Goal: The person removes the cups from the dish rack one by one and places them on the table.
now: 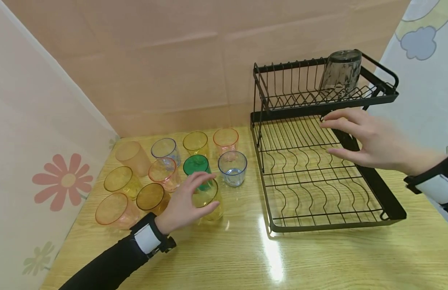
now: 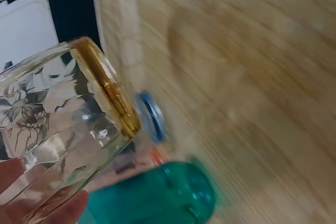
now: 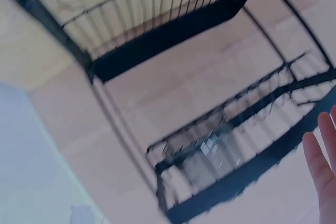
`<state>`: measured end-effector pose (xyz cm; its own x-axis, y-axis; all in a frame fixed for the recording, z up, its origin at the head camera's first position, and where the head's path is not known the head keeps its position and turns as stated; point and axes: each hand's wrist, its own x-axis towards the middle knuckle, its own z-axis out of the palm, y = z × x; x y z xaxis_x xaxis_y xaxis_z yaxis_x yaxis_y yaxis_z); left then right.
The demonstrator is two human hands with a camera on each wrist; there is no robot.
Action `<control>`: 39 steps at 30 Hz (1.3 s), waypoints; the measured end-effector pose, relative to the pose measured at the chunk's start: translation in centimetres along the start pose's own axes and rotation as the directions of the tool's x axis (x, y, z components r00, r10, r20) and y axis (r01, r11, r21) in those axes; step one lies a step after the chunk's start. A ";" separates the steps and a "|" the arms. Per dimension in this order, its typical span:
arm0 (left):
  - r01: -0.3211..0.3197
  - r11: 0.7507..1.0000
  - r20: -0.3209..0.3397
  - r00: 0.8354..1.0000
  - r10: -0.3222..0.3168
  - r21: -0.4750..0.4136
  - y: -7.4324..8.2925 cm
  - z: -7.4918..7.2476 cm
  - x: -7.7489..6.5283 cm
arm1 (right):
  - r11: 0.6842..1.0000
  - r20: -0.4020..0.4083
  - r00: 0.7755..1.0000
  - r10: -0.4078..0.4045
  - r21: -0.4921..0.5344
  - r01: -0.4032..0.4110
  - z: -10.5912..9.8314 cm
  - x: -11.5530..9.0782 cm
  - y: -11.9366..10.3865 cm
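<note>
My left hand [image 1: 187, 197] holds a yellow glass [image 1: 211, 209] at the front of a group of glasses, thumb on its near side and fingers behind. In the left wrist view, fingertips [image 2: 71, 208] press close to this ribbed glass [image 2: 63, 114]. A green glass [image 1: 196, 164] stands just behind it, and a clear glass with a blue rim [image 1: 232, 173] to its right. My right hand [image 1: 358, 135] hovers over the black dish rack [image 1: 330, 229], fingers apart and holding nothing. A grey glass [image 1: 341, 74] sits upside down on the upper tier.
More tumblers crowd the left of the wooden table [image 1: 224, 257]: an amber glass [image 1: 151, 197], a pink glass [image 1: 115, 211], and several others with pink, yellow or blue rims. A tan sheet [image 1: 166, 68] hangs behind, with flowered cloth [image 1: 35, 121] at the left.
</note>
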<state>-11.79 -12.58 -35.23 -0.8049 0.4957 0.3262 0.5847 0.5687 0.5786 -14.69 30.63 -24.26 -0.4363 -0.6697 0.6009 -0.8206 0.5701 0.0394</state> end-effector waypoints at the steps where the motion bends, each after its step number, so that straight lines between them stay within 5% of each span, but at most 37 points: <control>1: -0.008 0.999 0.002 1.000 0.008 0.041 -0.2 0.0 -0.1 | 1.000 -0.003 1.000 0.013 -0.016 -0.013 -0.4 0.0 0.3; 7: -0.060 0.972 0.011 0.998 0.059 0.229 -1.5 0.1 -0.6 | 0.989 -0.016 0.993 0.116 -0.085 -0.117 -2.6 0.3 1.8; 14: -0.097 0.946 0.026 0.995 0.094 0.309 -2.6 0.2 -1.3 | 0.958 -0.032 0.971 0.238 -0.158 -0.240 -5.1 0.9 3.4; 20: -0.075 0.942 0.037 0.997 0.067 0.327 -3.1 0.5 -1.7 | 0.893 0.008 0.907 0.421 -0.180 -0.412 -6.3 0.5 4.9; 25: -0.050 0.945 0.039 0.998 0.040 0.322 -3.4 0.7 -1.8 | 0.853 0.022 0.871 0.491 -0.212 -0.476 -6.7 0.8 5.9; 30: -0.036 0.932 0.047 0.999 0.021 0.360 -3.5 0.6 -1.8 | 0.805 0.108 0.812 0.574 -0.259 -0.534 -7.2 1.9 6.9; 34: -0.089 0.873 0.077 0.995 0.059 0.480 -3.3 0.2 -1.7 | 0.793 0.180 0.781 0.598 -0.279 -0.542 -7.2 2.9 7.6; 39: -0.209 0.720 0.138 0.978 0.157 0.661 -2.5 -0.5 -1.3 | 0.784 0.240 0.750 0.617 -0.269 -0.559 -7.0 4.0 8.2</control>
<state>-12.27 -15.00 -36.69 -0.6813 0.6648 0.3064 0.6565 0.7401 -0.1460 -20.57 35.93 -15.97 -0.9218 -0.2649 0.2830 -0.3006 0.9495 -0.0902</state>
